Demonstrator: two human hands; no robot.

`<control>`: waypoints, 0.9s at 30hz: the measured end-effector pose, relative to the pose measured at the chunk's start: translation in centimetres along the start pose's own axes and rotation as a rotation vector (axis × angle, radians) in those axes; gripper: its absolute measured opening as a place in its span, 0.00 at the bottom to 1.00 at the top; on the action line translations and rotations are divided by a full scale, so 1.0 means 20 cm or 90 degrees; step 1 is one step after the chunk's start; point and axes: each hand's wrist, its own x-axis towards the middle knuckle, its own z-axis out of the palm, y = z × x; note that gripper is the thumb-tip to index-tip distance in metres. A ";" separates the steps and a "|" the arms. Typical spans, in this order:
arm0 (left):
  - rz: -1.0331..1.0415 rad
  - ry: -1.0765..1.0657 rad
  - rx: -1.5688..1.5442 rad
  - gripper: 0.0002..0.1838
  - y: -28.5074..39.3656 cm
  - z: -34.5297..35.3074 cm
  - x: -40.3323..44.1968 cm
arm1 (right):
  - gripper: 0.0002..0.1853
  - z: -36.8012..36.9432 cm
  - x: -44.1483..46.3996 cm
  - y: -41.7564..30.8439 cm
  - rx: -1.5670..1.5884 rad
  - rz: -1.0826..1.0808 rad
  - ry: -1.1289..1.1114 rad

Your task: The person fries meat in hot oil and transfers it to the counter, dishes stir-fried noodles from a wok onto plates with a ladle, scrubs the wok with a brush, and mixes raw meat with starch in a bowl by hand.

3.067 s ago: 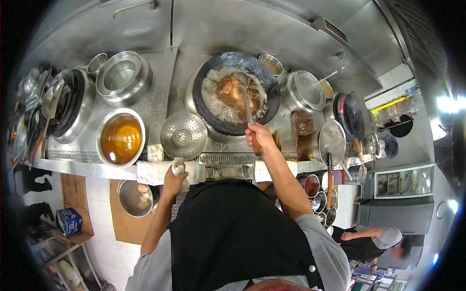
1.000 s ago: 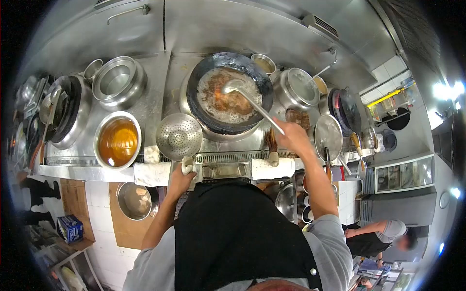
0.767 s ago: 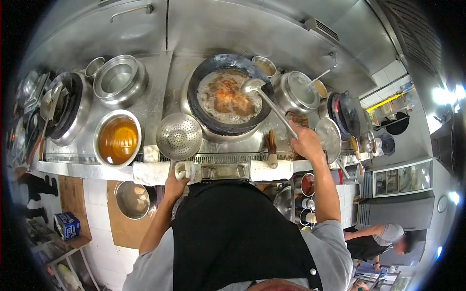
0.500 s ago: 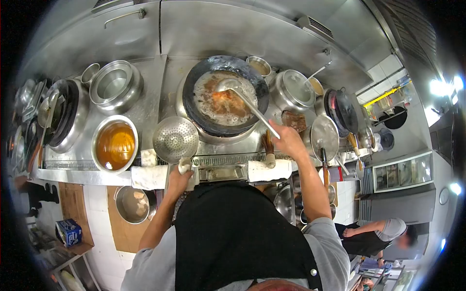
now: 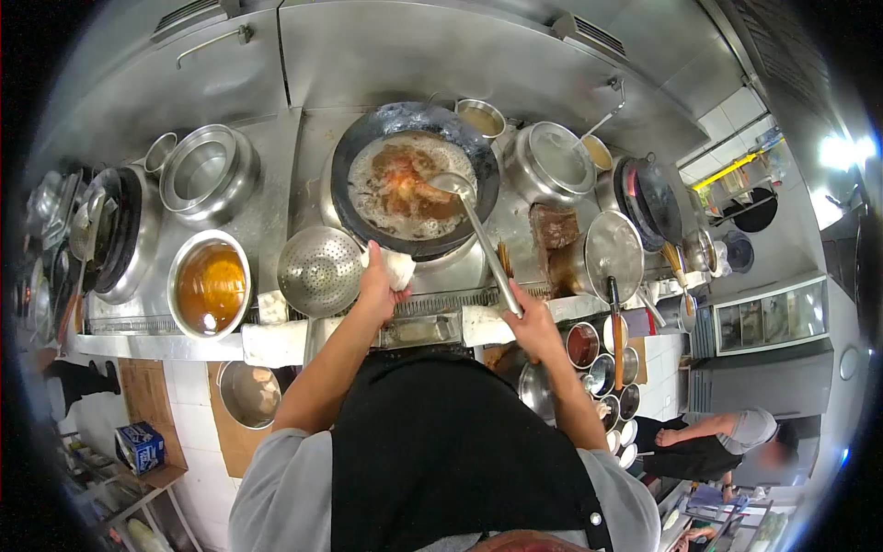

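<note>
A black wok holds bubbling liquid with reddish-brown food in it. My right hand grips the handle of a metal ladle, whose bowl dips in at the right part of the liquid. My left hand holds a folded white cloth near the wok's lower left rim; whether it touches the rim is unclear. Just left of that hand lies a perforated strainer, with its handle pointing down over the counter edge. A brush is partly hidden behind the ladle.
Left of the strainer is a bowl of amber oil, with a steel pot behind it. Lidded pots and a mesh skimmer are on the right. A pot with pale pieces sits below. Another person stands at lower right.
My left hand has moved from the strainer's handle up and right to the wok's rim with the cloth. My right hand has come down and nearer, and the ladle bowl has shifted right.
</note>
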 end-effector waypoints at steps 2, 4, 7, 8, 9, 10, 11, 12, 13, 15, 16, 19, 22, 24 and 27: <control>0.001 0.046 0.006 0.36 0.04 0.11 0.08 | 0.37 0.00 0.02 0.03 -0.005 -0.052 0.022; -0.013 0.106 0.034 0.20 0.04 0.13 0.20 | 0.37 -0.01 0.00 0.06 0.042 -0.092 0.047; 0.098 0.162 -0.021 0.10 -0.05 0.14 0.27 | 0.38 -0.11 -0.04 0.07 0.157 0.115 -0.092; 0.092 0.213 -0.007 0.12 -0.06 0.15 0.27 | 0.38 -0.11 -0.04 0.12 0.187 0.128 -0.124; 0.091 0.219 0.001 0.12 -0.07 0.13 0.29 | 0.38 -0.10 -0.03 0.17 0.220 0.140 -0.156; 0.143 0.199 -0.009 0.10 -0.08 0.11 0.31 | 0.38 -0.09 -0.01 0.21 0.181 0.044 -0.111; 0.197 0.179 -0.021 0.08 -0.10 0.08 0.32 | 0.38 -0.08 0.01 0.25 0.190 0.045 -0.117; 0.208 0.174 0.005 0.07 -0.11 0.08 0.33 | 0.37 -0.07 0.05 0.28 0.169 0.058 -0.109; 0.214 0.181 0.011 0.07 -0.10 0.10 0.31 | 0.37 -0.06 0.10 0.31 0.149 0.071 -0.100; 0.164 0.212 0.034 0.08 -0.08 0.15 0.25 | 0.37 -0.07 0.19 0.35 0.130 0.007 -0.082; 0.170 0.217 0.038 0.08 -0.10 0.15 0.26 | 0.37 -0.11 0.23 0.30 0.155 0.021 -0.080; 0.228 0.213 0.043 0.09 -0.15 0.13 0.25 | 0.37 -0.10 0.35 0.35 0.203 0.031 -0.076; 0.178 0.236 0.060 0.09 -0.10 0.21 0.19 | 0.38 -0.13 0.41 0.33 0.271 0.043 -0.103; 0.225 0.257 0.061 0.07 -0.13 0.25 0.16 | 0.38 -0.09 0.43 0.42 0.280 -0.001 -0.101; 0.184 0.227 0.109 0.09 -0.12 0.22 0.16 | 0.39 -0.02 0.45 0.52 0.346 -0.006 -0.116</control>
